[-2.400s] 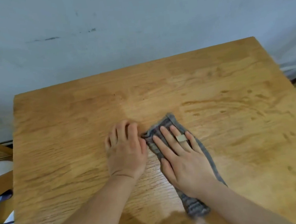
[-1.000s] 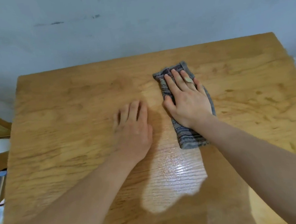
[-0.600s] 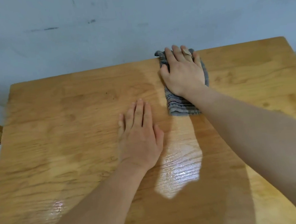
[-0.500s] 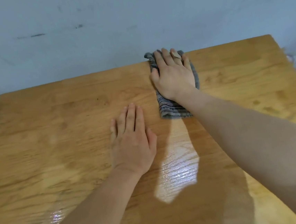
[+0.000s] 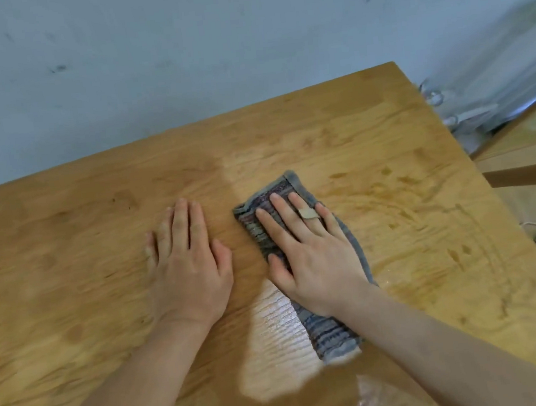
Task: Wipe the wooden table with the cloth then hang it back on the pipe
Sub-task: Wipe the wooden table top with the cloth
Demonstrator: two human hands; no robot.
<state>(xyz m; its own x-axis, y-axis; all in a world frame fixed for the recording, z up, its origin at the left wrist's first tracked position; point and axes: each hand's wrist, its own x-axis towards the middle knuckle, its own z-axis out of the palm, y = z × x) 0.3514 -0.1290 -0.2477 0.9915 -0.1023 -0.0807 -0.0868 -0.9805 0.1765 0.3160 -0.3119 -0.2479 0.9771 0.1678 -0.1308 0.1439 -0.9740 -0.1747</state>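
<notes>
Scuffed pale blue-grey wall (image 5: pixel 179 47), wooden chair (image 5: pixel 524 158) at right.

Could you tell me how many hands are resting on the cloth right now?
1. The right hand lies flat, palm down, on the striped cloth. The left hand rests beside it on the bare wooden table, not touching the cloth.

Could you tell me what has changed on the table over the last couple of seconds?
The right hand pushed the cloth out to the table's far edge, then drew it back toward the person. The left hand stayed flat on the wood beside it; the cloth stayed folded under the palm.
</notes>
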